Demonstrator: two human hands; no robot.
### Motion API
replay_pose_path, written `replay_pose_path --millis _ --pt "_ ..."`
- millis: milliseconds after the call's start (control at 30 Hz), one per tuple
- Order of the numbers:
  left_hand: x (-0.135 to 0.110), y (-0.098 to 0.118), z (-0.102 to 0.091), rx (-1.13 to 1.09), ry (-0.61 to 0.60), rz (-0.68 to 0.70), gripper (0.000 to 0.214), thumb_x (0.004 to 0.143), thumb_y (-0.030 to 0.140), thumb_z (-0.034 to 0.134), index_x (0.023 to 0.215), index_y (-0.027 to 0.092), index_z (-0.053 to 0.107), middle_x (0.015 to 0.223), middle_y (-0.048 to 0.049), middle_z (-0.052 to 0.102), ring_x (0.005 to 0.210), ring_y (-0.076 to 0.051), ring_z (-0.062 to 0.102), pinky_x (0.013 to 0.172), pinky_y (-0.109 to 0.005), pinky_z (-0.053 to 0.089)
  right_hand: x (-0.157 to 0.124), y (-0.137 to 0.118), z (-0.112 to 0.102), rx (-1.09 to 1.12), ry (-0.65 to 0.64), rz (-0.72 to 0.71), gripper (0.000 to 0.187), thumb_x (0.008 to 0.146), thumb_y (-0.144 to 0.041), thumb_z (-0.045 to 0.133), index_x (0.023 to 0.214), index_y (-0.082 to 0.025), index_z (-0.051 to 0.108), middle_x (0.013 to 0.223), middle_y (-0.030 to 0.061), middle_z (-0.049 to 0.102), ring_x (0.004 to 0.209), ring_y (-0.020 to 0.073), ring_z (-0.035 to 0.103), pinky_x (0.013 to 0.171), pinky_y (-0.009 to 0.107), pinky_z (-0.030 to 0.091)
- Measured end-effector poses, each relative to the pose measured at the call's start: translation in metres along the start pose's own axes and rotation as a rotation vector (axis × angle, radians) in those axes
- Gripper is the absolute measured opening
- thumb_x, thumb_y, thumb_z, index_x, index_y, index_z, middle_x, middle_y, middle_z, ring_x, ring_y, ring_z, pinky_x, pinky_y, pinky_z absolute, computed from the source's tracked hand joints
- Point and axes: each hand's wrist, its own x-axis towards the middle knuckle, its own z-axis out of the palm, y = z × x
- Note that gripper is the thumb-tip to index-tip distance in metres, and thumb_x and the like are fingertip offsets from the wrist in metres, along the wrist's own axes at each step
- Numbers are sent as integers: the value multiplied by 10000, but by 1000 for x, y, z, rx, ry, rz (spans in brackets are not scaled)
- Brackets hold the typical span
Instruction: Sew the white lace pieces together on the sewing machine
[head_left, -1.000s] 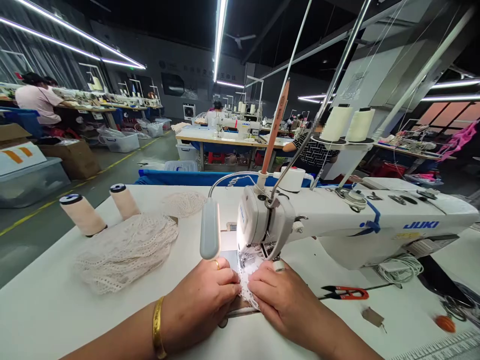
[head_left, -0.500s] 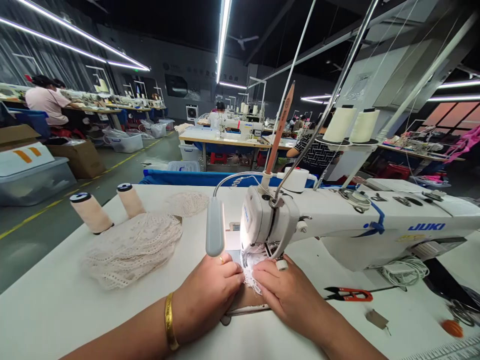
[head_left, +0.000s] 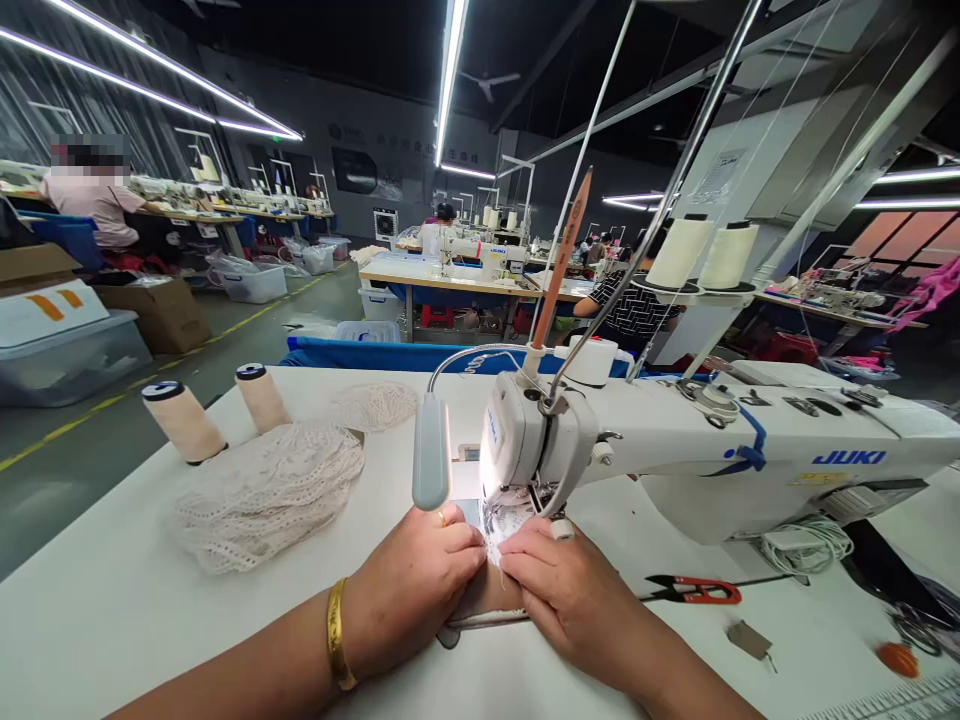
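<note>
A small piece of white lace [head_left: 507, 522] lies under the presser foot of a white JUKI sewing machine [head_left: 517, 430]. My left hand [head_left: 420, 572] has its fingers closed on the left edge of the lace. From the other side my right hand [head_left: 564, 592] pinches the lace's near end, its fingertips close to the left ones. Both hands are just in front of the needle area, which is brightly lit by a lamp [head_left: 430, 455]. The fingers partly hide the lace. Beneath it is a brownish plate [head_left: 491, 594].
Left on the white table sit a heap of cream lace trim [head_left: 270, 500], a smaller lace pile [head_left: 373, 405] and two peach thread cones [head_left: 184, 422]. At right lie red-handled thread snips [head_left: 701, 590], a coiled cable [head_left: 806, 545] and a small tag [head_left: 748, 640]. Other people work farther off.
The lace end that hung toward me now shows shorter, further in under the machine head. My right fingertips have shifted slightly left, closer to the left hand.
</note>
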Motion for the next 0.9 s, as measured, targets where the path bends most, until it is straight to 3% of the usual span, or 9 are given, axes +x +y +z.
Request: replay_pose_path --millis 233,467,667,800,900 --pt "2 -9 2 45 11 -11 258 996 52 504 1004 204 713 915 -46 753 847 -240 655 798 -397 500 1 5 9 -18 54 26 334 909 -14 512 1091 -241 677 1016 62 733 913 242 643 822 355 508" --pt "4 -23 4 -2 -13 -83 272 1028 107 470 973 210 715 939 -55 730 914 -237 659 871 -397 506 4 9 15 -54 65 164 303 951 -108 501 1115 -232 724 1076 90 748 930 261 667 848 390 533" --pt "21 -48 17 -153 -70 -481 171 996 253 548 897 196 677 962 -55 663 938 -246 616 901 -400 512 8 7 15 -25 139 174 323 979 -120 462 1118 -224 735 1133 90 762 1001 266 694 839 378 567" --pt "40 -68 39 -181 -63 -664 131 891 276 731 847 169 669 932 -57 656 928 -250 627 876 -396 530 8 8 19 20 137 171 318 994 -121 442 1085 -222 730 1148 96 765 1047 269 703 895 401 584" --pt "50 -72 50 -261 -87 -766 208 918 321 780 861 152 672 977 -47 679 932 -221 650 874 -393 559 7 8 21 44 145 184 331 1007 -129 440 1129 -227 731 1191 96 765 1078 270 706 916 406 597"
